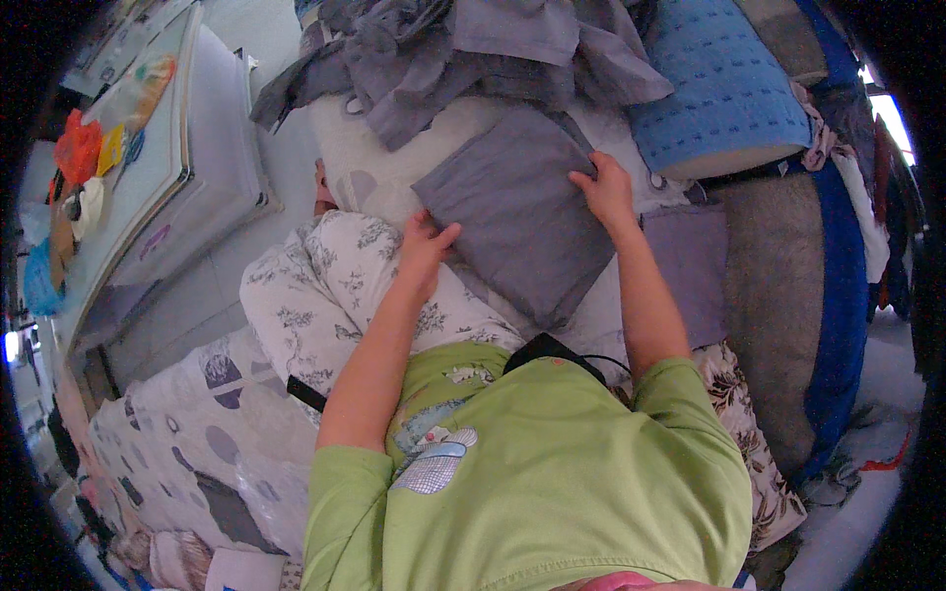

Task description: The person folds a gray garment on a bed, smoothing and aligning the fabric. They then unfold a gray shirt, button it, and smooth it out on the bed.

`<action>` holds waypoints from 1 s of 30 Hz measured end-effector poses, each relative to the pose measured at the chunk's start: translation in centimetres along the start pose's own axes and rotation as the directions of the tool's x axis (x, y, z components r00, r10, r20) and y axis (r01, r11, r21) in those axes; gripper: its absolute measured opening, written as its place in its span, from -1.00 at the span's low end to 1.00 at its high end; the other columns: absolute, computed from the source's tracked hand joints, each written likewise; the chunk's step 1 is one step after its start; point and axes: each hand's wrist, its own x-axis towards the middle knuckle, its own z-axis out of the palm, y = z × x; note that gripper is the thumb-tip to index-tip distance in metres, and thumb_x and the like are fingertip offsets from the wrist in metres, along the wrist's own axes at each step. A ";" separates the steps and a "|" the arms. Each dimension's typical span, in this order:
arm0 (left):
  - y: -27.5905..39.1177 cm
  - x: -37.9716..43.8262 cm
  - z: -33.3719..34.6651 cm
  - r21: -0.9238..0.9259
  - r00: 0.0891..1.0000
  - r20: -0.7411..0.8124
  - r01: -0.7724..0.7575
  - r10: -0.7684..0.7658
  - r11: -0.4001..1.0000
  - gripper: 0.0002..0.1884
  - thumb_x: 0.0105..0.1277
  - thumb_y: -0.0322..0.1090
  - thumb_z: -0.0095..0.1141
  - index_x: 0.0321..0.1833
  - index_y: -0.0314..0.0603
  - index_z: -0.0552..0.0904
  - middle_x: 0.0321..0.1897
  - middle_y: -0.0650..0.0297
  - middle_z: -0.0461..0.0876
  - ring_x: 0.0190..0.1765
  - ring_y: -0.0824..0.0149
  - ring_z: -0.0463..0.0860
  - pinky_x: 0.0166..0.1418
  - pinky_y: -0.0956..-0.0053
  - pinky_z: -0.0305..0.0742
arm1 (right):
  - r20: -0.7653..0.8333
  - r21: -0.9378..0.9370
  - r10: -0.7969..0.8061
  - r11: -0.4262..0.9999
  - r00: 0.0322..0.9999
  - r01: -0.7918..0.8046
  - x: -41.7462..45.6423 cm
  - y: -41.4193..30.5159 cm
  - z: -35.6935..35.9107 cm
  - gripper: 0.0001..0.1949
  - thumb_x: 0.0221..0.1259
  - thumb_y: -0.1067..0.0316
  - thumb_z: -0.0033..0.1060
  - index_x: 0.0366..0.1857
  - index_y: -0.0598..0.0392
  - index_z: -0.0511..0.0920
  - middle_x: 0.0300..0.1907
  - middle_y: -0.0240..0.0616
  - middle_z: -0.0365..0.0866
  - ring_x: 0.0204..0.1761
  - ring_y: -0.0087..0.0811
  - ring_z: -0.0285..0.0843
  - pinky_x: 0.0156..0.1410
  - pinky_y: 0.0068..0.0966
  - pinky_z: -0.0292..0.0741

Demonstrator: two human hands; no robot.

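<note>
A folded grey cloth (525, 214) lies slanted in front of me, its near corner reaching down to my lap. My left hand (425, 255) holds its left edge, thumb towards the top face and the other fingers partly hidden at the rim. At the upper right edge, my right hand (607, 188) pinches the cloth between thumb and fingers. Beyond it sits a heap of crumpled grey fabric (473, 63). Under the cloth spreads a pale cover with grey spots (377, 173). To the right of my forearm lies a flat purple-grey cloth (684, 273).
A glass-topped table (159, 148) with several plastic bags (77, 148) stands at left. On the right are a blue patterned cushion (724, 89) and a grey-brown padded seat (772, 318) with a blue border. A dotted sheet (214, 443) covers the lower left.
</note>
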 end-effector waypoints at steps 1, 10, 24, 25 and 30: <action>-0.1 0.2 0.0 0.015 1.000 0.023 0.012 -0.013 1.000 -0.30 0.20 -0.43 0.31 0.35 -0.20 0.20 0.11 0.12 0.52 0.03 0.25 0.55 -0.04 0.38 0.49 | 0.001 -0.007 0.000 1.000 1.000 0.000 0.2 0.2 0.3 -0.50 0.03 0.09 0.43 0.05 0.05 0.52 -0.09 -0.06 0.64 -0.05 0.03 0.60 0.02 -0.13 0.51; 0.4 -0.1 0.7 0.086 0.997 -0.006 0.078 -0.077 0.993 -0.27 0.14 -0.31 0.40 0.31 -0.28 0.26 0.02 0.13 0.56 0.00 0.25 0.57 -0.07 0.32 0.51 | 0.006 0.061 0.224 0.973 0.975 -0.224 1.1 0.5 -0.7 -0.59 0.16 0.10 0.32 0.04 0.00 0.52 -0.11 0.00 0.66 -0.05 0.04 0.62 0.01 -0.12 0.52; 1.2 -0.6 1.6 0.176 0.989 0.025 0.138 -0.145 0.975 -0.19 0.11 -0.10 0.44 0.33 -0.32 0.30 -0.03 0.13 0.61 0.02 0.24 0.61 0.03 0.31 0.51 | -0.044 -0.111 0.317 0.941 0.947 -0.320 3.4 5.1 1.9 -0.65 0.17 0.03 0.29 -0.12 0.04 0.60 -0.21 -0.07 0.70 -0.09 0.01 0.63 -0.05 -0.14 0.52; 1.1 -0.4 1.7 0.179 0.987 0.035 0.145 -0.154 0.973 -0.20 0.11 -0.08 0.43 0.32 -0.32 0.32 -0.04 0.14 0.61 0.01 0.25 0.61 0.02 0.31 0.51 | -0.003 -0.129 0.320 0.939 0.947 -0.318 3.4 5.4 2.2 -0.65 0.17 0.02 0.29 -0.10 0.02 0.59 -0.17 -0.09 0.69 -0.07 0.00 0.62 -0.02 -0.14 0.51; 1.7 0.0 2.1 0.226 0.974 0.060 0.198 -0.216 0.954 -0.24 0.10 -0.05 0.44 0.27 -0.32 0.40 0.00 0.16 0.59 -0.06 0.31 0.60 -0.05 0.45 0.49 | -0.155 -0.443 0.263 0.843 0.952 -0.305 3.0 2.2 2.9 -0.62 0.19 0.03 0.25 0.06 -0.15 0.53 0.15 -0.25 0.56 0.19 -0.12 0.47 0.18 -0.03 0.39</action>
